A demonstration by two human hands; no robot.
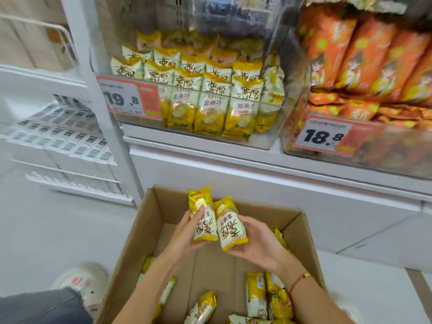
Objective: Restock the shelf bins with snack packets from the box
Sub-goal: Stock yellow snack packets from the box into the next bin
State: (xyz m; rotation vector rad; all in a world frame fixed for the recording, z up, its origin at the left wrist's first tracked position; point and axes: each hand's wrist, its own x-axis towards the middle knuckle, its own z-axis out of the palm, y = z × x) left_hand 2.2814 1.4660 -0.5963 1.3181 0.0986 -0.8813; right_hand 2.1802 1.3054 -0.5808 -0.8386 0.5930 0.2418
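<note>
Left hand: the left hand [187,232] is wrapped round a yellow packet [203,215], thumb across its front, held upright above the box.
Right hand: the right hand [254,242] grips a second packet [230,224] the same way, its side touching the first.
Box: the cardboard box [149,220] stands on the floor below the shelf, flaps open; more yellow packets [257,293] lie loose on its bottom, much bare cardboard between them.
Target bin: the clear bin [268,141] marked by the price tag [128,99] sits above the box, already holding rows of matching packets standing upright.
Neighbouring bin: an orange-packet bin [350,66] stands just beside it on the right.
Step in hand: judged as carrying two packets up to the yellow bin.
Risk, slipping: the glossy wrappers are held in one hand each; a loose grip on the lift could drop one back into the box.
Risk, toppling: the front row stands upright and packed; pushing new packets in could knock it over.
Risk, wrong way up: the held packets' print reads upside down, so they may need turning.
</note>
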